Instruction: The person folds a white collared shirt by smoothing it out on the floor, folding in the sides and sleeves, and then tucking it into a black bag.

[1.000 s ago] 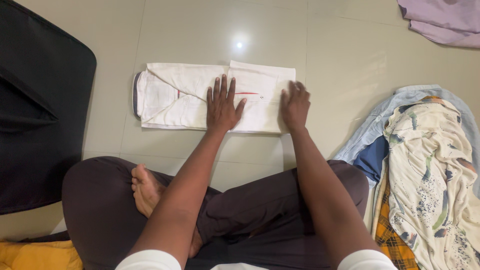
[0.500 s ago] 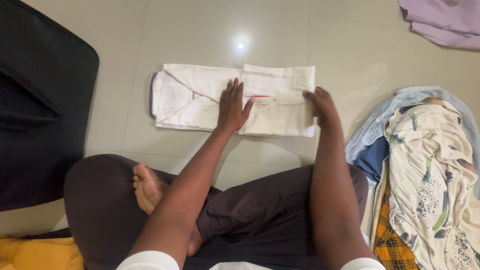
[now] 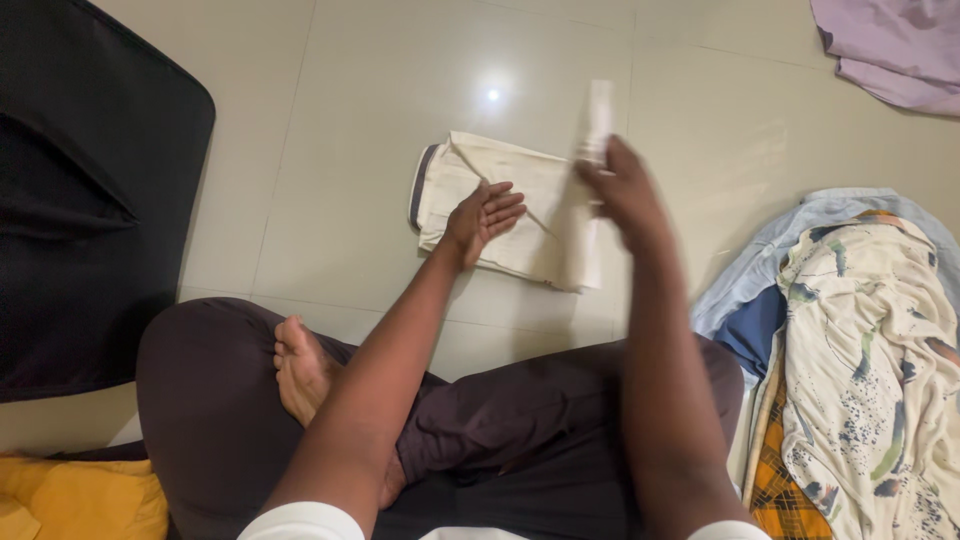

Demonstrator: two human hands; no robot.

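1. The left hand (image 3: 483,218) lies open and flat on the folded cream cloth (image 3: 500,205), on the glossy tiled floor (image 3: 350,150).
2. The right hand (image 3: 620,190), blurred, pinches the soft cloth's lifted right end.
3. A crumpled clothes pile (image 3: 860,330) lies to the right.

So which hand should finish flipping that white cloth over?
Probably the right hand: it already grips the raised end of the folded cream-white cotton garment and holds it up off the glossy beige tiled floor. The left hand lies flat on the garment's middle, pinning it.
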